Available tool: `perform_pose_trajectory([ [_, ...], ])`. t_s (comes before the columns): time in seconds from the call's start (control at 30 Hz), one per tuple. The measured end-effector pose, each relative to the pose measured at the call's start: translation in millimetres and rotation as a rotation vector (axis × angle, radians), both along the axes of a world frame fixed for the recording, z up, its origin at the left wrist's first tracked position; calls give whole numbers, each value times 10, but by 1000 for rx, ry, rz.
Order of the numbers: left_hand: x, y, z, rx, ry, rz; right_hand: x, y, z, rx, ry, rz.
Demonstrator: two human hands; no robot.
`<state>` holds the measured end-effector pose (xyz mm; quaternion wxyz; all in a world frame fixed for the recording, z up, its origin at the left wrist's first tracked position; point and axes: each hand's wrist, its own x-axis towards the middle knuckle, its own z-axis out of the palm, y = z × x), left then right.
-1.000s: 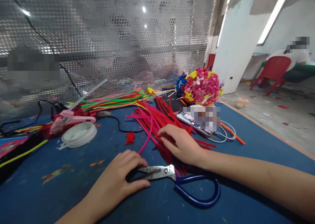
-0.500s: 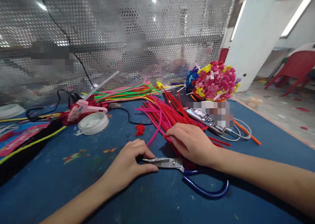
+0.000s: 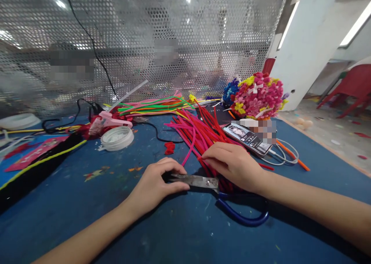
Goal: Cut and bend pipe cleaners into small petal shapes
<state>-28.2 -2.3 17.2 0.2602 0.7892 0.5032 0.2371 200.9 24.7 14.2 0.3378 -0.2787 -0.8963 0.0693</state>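
My left hand (image 3: 162,179) is closed around the blades of a pair of scissors (image 3: 199,181), with thumb and fingers on either side of the metal. Their dark blue handles (image 3: 246,216) point right, over the blue table. My right hand (image 3: 234,163) is above the pivot, its fingertips pinched at a red pipe cleaner at the edge of a loose pile of red and pink pipe cleaners (image 3: 191,130). The palm hides part of this pile. A small red twisted piece (image 3: 169,148) lies beyond my left hand.
A pink glue gun (image 3: 111,120) and a white round lid (image 3: 117,139) with small beads are at left. Behind lie green and pink pipe cleaners (image 3: 153,106). A phone (image 3: 246,137) with a white cable and a pink flower bouquet (image 3: 259,96) are at right. Perforated metal (image 3: 130,36) stands behind.
The whole view has shifted slightly, so the table items appear a little further right and higher. Both hands keep nearly the same pose, the left still on the scissors.
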Motion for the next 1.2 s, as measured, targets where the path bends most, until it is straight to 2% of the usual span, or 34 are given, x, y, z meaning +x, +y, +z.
perform_pose_trajectory([
  [0.1,56,-35,-6,-1,3,-25,-3,-45,68,19,-116,199],
  [0.17,87,-56,-17,2,-5,-55,-16,-61,104,71,-242,276],
  [0.3,117,-79,-30,-25,-37,-55,-33,-52,139,157,-396,279],
  [0.5,123,-85,-19,-63,-40,-50,-1,0,130,220,-445,318],
  [0.77,112,-72,-32,-29,-24,-50,-44,-1,131,299,-440,277],
  [0.97,83,-16,-57,54,66,33,29,120,-54,248,-318,90],
  [1.1,56,10,-81,271,154,132,33,155,-109,116,-189,-11],
  [1.2,69,-49,-66,382,109,171,4,98,-83,31,-103,-8],
])
